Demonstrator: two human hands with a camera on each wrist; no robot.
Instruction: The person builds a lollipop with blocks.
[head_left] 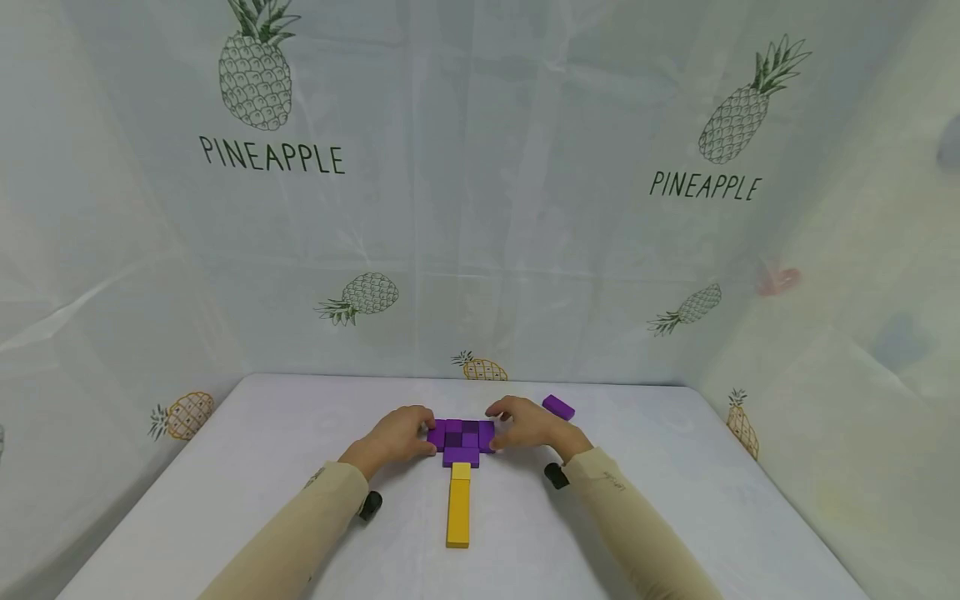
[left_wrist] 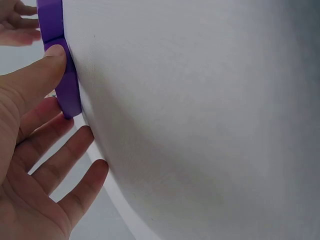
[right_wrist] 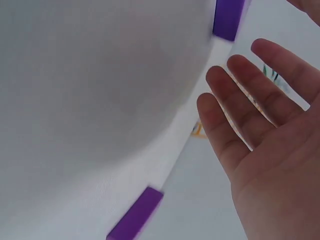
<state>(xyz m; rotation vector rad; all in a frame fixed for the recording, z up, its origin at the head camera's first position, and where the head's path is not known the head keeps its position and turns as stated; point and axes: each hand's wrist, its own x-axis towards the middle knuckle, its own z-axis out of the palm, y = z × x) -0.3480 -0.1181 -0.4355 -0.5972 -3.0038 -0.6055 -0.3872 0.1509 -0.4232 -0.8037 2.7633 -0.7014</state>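
Observation:
On the white table lies a flat group of purple blocks [head_left: 461,457], fitted edge to edge, with two darker squares in its middle. Directly below it runs a yellow strip [head_left: 458,517] with a small yellow piece at its top end. My left hand [head_left: 395,433] holds the left end block [left_wrist: 70,95] of the group, thumb on the near side and index finger on the far side; its other fingers are spread. My right hand [head_left: 529,423] hovers at the group's right end block [head_left: 487,436], its fingers extended and apart from the block in the right wrist view.
A loose purple block [head_left: 558,407] lies tilted behind my right hand. Black wrist devices [head_left: 556,476] show under both sleeves. A pineapple-print cloth [head_left: 480,208] hangs behind the table [head_left: 315,400] and along its sides.

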